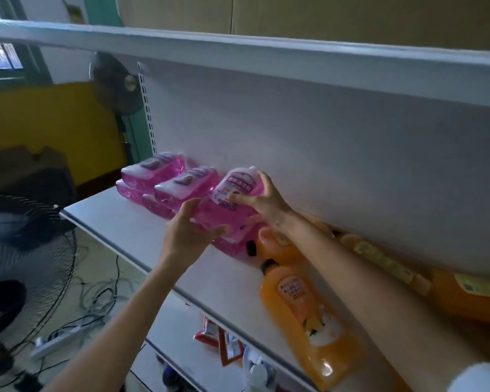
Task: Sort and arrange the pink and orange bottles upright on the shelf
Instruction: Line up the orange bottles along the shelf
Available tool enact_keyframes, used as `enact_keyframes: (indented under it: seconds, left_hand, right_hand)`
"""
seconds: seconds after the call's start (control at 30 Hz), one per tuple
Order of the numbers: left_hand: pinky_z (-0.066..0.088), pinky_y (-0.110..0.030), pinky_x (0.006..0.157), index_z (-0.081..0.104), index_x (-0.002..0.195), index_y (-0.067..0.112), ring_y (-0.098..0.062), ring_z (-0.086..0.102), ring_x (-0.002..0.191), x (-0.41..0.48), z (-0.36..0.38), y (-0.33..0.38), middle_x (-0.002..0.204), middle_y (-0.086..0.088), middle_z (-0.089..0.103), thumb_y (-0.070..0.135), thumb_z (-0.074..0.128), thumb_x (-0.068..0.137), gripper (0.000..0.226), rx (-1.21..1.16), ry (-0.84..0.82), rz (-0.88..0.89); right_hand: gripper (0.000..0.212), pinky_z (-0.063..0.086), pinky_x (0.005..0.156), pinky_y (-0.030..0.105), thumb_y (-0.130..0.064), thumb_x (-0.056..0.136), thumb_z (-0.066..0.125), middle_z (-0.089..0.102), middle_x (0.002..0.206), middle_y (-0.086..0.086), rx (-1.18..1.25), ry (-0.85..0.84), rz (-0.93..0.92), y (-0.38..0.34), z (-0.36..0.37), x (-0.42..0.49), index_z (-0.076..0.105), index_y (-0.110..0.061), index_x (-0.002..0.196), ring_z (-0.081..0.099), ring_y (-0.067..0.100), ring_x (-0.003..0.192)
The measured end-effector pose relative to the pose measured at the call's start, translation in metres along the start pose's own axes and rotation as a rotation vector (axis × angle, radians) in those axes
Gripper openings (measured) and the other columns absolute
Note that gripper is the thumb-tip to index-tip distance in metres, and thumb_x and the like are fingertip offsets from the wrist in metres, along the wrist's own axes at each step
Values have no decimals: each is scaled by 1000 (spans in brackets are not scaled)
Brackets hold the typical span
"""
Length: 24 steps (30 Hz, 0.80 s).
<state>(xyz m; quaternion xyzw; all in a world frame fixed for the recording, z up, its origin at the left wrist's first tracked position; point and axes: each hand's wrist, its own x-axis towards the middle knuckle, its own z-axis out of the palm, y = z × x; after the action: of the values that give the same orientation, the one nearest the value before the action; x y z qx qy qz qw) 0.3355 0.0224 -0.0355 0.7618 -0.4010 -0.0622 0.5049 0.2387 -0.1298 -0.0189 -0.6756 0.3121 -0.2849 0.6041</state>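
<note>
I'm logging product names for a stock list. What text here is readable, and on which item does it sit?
"地板清洁剂" (likely reading, slightly blurred): white characters on the purple label of the pink bottle gripped by the left hand and right hand.
Smaller print on that label: too small to read.
Labels on the stacked pink bottles: blurred, unreadable.
Label on the lying orange bottle: characters visible, unreadable.
Red packets on the lower shelf: unreadable.
</note>
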Motion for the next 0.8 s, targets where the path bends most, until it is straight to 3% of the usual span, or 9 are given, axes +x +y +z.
enact_keyframes:
  seconds: [0.1,0.2,0.27,0.33,0.47,0.53,0.67,0.8]
  left_hand:
    - [42,-38,92,52,128,22,-27,45,115,13,1,-14,122,-9,57,49,75,65,73,213,28,42]
    - [37,-39,89,53,127,18,-31,42,114,21,6,-28,123,-11,58,65,58,70,74,381,104,171]
    - [42,-43,82,52,128,11,-36,45,104,29,10,-36,117,-18,57,58,53,70,74,452,96,239]
    - [46,-44,76,52,127,7,-33,44,98,33,11,-42,112,-20,55,53,54,72,72,470,103,305]
    - [42,-37,75,51,122,12,-27,36,97,35,11,-40,118,-11,41,32,70,70,59,403,187,574]
    - [38,-33,79,49,118,18,-26,39,100,31,13,-34,122,-9,40,22,64,70,51,343,148,689]
    - [39,-34,80,64,101,16,-26,43,103,13,24,-16,118,-4,54,23,52,73,31,256,-36,876]
    - [46,-34,76,70,87,15,-22,47,96,-17,43,-2,101,-3,65,28,49,77,27,104,-396,989]
  right_hand:
    - [112,50,90,52,-44,52,88,56,125,0,-123,19,1,1,6,20,25,-32,143,57,23,112]
    - [88,42,101,41,-68,65,69,54,130,4,-658,77,-36,-1,8,31,39,-30,138,50,26,120]
    - [79,39,102,39,-75,71,56,53,131,10,-881,129,-55,1,9,35,47,-29,134,45,31,123]
    - [76,44,98,40,-77,71,53,57,129,8,-860,161,-32,4,11,33,52,-29,130,49,31,120]
    - [52,45,96,32,-47,87,58,60,127,9,-767,300,-75,9,-2,6,56,-14,127,53,25,118]
    - [48,42,92,25,-40,90,57,59,128,8,-779,357,-85,10,-12,-15,55,-11,128,54,21,118]
    - [42,42,88,23,-34,90,59,60,126,4,-771,484,-50,8,-32,-61,56,-12,126,56,16,112]
    - [35,46,80,25,-33,88,62,65,111,2,-786,513,44,5,-47,-119,62,-13,117,60,13,97]
